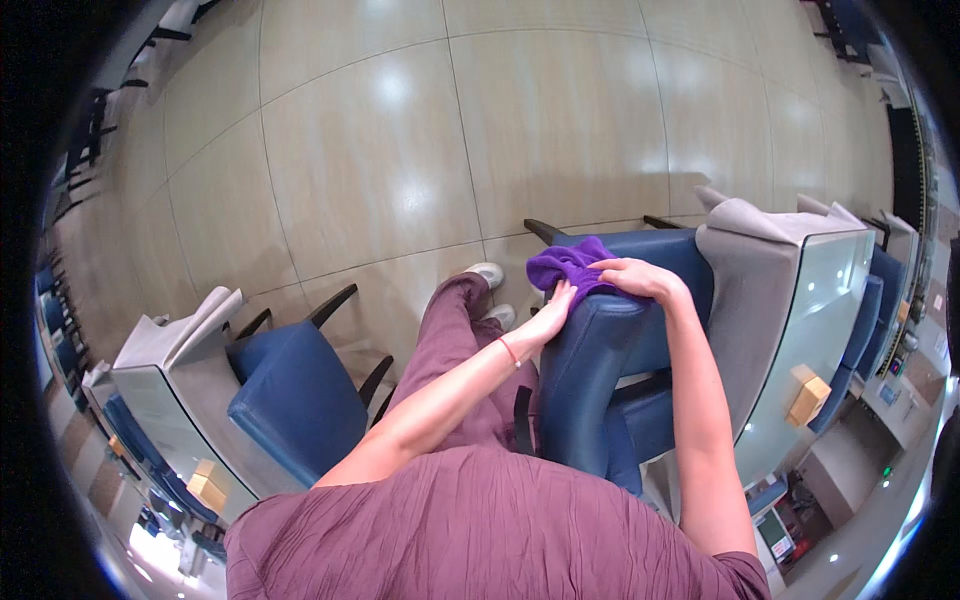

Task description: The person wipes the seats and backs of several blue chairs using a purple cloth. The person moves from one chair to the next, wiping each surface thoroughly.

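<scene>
Beside draped table [750,290], on blue chair [578,385]: hands [549,317] [640,278] pressing purple cloth [565,264], grip unclear; second chair [305,405] left.

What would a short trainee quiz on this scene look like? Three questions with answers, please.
1. What is the cloth touching? (a) a table (b) the floor (c) a chair back
2. True or false: only the right hand touches the cloth.
3. On which wrist is the bracelet?

Key: 1. c. 2. False; the left hand touches it too. 3. The left.
</scene>
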`<state>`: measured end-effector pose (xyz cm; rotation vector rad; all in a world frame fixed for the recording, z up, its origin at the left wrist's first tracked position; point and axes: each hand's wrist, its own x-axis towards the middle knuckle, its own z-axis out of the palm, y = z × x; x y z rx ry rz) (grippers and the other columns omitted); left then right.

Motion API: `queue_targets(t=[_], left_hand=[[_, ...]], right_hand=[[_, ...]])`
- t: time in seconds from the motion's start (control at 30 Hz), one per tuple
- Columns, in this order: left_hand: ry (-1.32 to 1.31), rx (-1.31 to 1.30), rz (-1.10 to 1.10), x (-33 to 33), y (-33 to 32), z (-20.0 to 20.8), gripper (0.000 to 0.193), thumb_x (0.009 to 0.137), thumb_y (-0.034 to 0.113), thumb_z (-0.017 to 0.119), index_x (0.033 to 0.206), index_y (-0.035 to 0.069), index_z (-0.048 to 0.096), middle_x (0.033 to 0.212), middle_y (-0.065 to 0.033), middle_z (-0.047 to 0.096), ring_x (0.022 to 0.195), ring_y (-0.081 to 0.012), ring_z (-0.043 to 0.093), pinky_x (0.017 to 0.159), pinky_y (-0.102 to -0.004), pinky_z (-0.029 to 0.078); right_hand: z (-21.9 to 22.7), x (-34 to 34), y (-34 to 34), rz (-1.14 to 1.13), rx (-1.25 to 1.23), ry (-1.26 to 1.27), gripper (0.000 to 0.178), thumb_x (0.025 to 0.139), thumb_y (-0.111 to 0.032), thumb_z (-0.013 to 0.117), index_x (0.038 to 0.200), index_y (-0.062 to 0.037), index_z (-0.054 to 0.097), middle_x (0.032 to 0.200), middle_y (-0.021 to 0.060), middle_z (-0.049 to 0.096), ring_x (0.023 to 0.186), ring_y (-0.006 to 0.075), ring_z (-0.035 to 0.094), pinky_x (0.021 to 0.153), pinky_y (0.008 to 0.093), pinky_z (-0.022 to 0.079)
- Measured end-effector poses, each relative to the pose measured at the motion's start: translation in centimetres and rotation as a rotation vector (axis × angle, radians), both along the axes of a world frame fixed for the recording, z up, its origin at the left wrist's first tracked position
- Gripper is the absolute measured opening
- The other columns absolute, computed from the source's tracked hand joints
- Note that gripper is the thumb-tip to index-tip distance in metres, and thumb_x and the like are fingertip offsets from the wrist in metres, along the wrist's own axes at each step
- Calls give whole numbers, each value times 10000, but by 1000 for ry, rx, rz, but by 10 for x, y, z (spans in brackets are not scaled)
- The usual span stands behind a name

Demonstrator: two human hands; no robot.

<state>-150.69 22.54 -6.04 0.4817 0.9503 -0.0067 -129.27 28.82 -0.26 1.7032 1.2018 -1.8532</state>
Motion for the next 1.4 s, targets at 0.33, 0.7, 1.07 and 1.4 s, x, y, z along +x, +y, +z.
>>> queue_targets(t=[0.33, 0.7, 1.07, 1.4], left_hand=[[-73, 561, 63, 1, -75, 29, 627, 1101, 360, 274, 1618, 53, 94, 1686, -183, 85, 1568, -278, 39, 1267, -392, 48], [-157, 24, -257, -80, -194, 27, 427, 1038, 246, 418, 1405, 61, 537, 1362, -104, 602, 1234, -203, 551, 1026, -353, 456], [100, 650, 699, -1, -228, -51, 492, 1076, 341, 399, 1353, -34, 554, 1407, -224, 560, 1346, -301, 493, 1136, -398, 354], [-356, 351, 612, 55, -56, -107, 570, 1055, 513, 416, 1320, 51, 619, 1228, -75, 676, 1063, -169, 631, 1037, -344, 472]], right_hand=[[87, -73, -66, 97, 902, -640, 237, 934, -248, 615, 1130, -153, 708, 1355, 103, 604, 1304, 364, 510, 1038, 616, 431], [82, -165, -292, 542, 1091, -433, 293, 894, -205, 549, 1092, -62, 713, 1372, 92, 609, 1465, 239, 387, 1168, 722, 150], [91, -149, -371, 199, 1224, -440, 554, 889, -167, 668, 1426, -105, 550, 1545, 142, 439, 1442, 405, 361, 1183, 559, 261], [73, -154, -223, 200, 1392, -596, 492, 851, -253, 705, 1324, -146, 624, 1602, 100, 362, 1502, 416, 243, 1129, 702, 242]])
